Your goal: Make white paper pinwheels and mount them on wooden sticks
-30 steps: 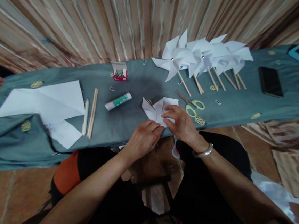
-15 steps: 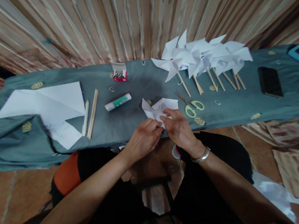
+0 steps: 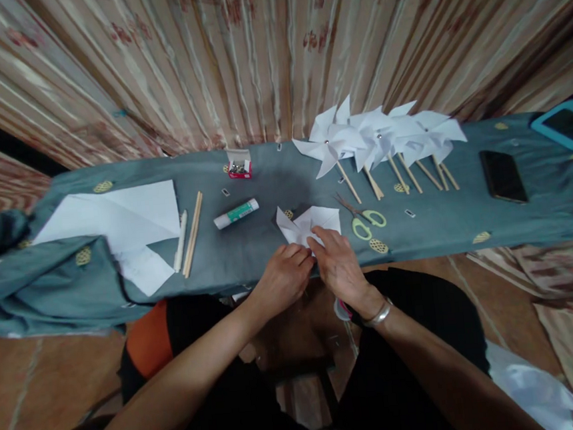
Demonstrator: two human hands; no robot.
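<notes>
Between my hands, at the near edge of the cloth-covered table, lies a partly folded white paper pinwheel (image 3: 323, 217), its blades bent up. My left hand (image 3: 286, 272) is closed on the near left edge of the paper, fingers bent. My right hand (image 3: 338, 257) grips the near right part, thumb and fingers pressed close to the middle. The fingertips of both hands almost meet and hide the paper's near corner. Green-handled scissors (image 3: 367, 221) lie just right of the paper. A glue stick (image 3: 236, 214) rests to its left.
Several finished pinwheels on sticks (image 3: 380, 136) lie at the back right, near a black phone (image 3: 504, 176) and a blue-cased tablet (image 3: 567, 125). A small red box of pins (image 3: 240, 169) stands behind. Wooden sticks (image 3: 192, 235), a white pen (image 3: 180, 241) and paper sheets (image 3: 140, 211) lie left.
The camera view has tilted up, so the table sits lower in the picture. Both hands stay on the folded paper, with only slight finger movement.
</notes>
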